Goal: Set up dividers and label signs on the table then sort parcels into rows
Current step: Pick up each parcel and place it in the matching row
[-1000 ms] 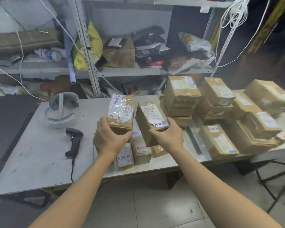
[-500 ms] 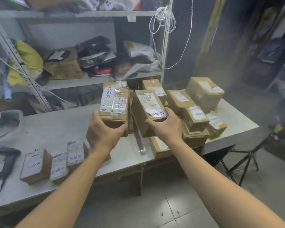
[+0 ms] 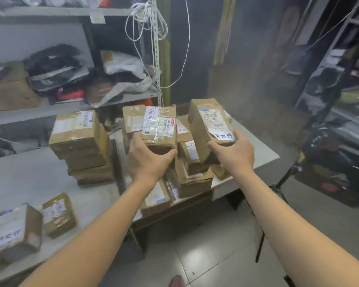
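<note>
Cardboard boxes fill the scene. At far left, two small label-sign boxes [image 3: 59,214] stand near the front edge of the grey worktop [image 3: 29,179]. A stack of parcels [image 3: 81,141] sits behind them to the right. The left hand [image 3: 148,160] has its grip clamped round the lower end of a tape-wrapped parcel [image 3: 160,127], which rises upright above the grip. A pile of parcels [image 3: 192,179] lies on the worktop beneath and between both hands. The right hand [image 3: 233,154] has its grip clamped on the lower end of a second parcel [image 3: 211,125], which leans leftward above it, off the worktop.
</note>
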